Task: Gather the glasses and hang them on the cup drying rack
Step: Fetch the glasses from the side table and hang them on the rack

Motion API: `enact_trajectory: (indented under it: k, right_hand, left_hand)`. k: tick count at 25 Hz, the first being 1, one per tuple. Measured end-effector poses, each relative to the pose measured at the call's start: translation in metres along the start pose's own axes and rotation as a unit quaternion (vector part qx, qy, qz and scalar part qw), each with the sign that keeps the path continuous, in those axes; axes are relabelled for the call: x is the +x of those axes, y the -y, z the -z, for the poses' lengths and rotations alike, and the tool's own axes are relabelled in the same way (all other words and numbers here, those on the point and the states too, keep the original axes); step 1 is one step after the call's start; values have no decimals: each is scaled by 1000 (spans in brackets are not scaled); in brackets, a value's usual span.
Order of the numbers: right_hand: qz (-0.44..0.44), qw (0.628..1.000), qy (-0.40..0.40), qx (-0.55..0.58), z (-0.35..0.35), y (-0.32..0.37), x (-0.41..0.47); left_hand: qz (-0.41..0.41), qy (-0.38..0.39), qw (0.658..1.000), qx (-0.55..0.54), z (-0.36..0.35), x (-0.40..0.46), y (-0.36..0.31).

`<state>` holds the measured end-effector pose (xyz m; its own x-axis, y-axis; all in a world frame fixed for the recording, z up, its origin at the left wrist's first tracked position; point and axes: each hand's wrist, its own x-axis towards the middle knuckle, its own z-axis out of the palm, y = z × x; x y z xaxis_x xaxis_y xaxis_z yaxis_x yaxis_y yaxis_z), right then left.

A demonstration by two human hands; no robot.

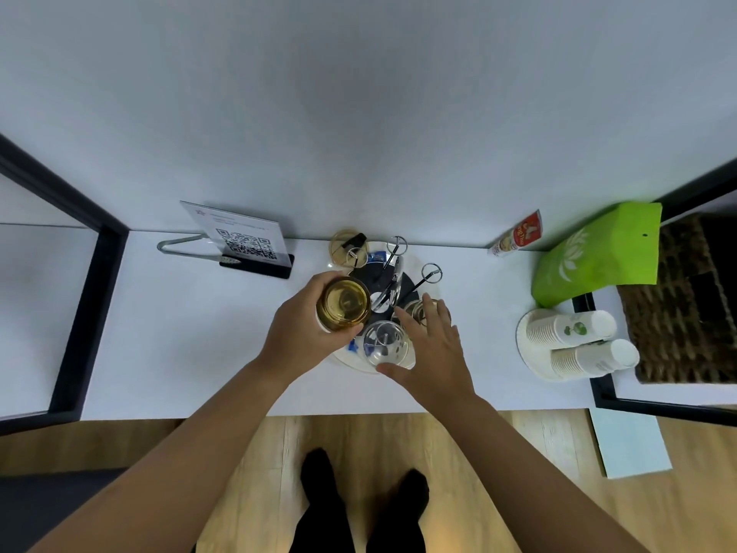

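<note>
Our left hand (307, 333) is clamped round an amber glass (345, 303), held just left of the rack (393, 281) with its axis pointing up at us. Our right hand (432, 345), fingers spread, rests over a clear glass (385, 343) hung on the near prong.

Bare bench (191, 333) lies open left of the drying rack (393, 289). The rack's upright wire prongs crowd its centre, with glasses hung at its near and far edges. Right, stacked paper cups (574, 345) and a green bag (598, 249) block the bench.
</note>
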<state>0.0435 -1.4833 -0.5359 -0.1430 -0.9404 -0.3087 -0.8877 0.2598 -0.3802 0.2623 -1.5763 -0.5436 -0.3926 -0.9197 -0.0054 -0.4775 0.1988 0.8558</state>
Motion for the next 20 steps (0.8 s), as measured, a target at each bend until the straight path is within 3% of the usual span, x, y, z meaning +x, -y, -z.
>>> enact_trajectory:
  k: [20]
  right_hand:
    - [9,999,-31,11,-19,-11,2]
  left_hand:
    - [32,31,999,11,-41,10,57]
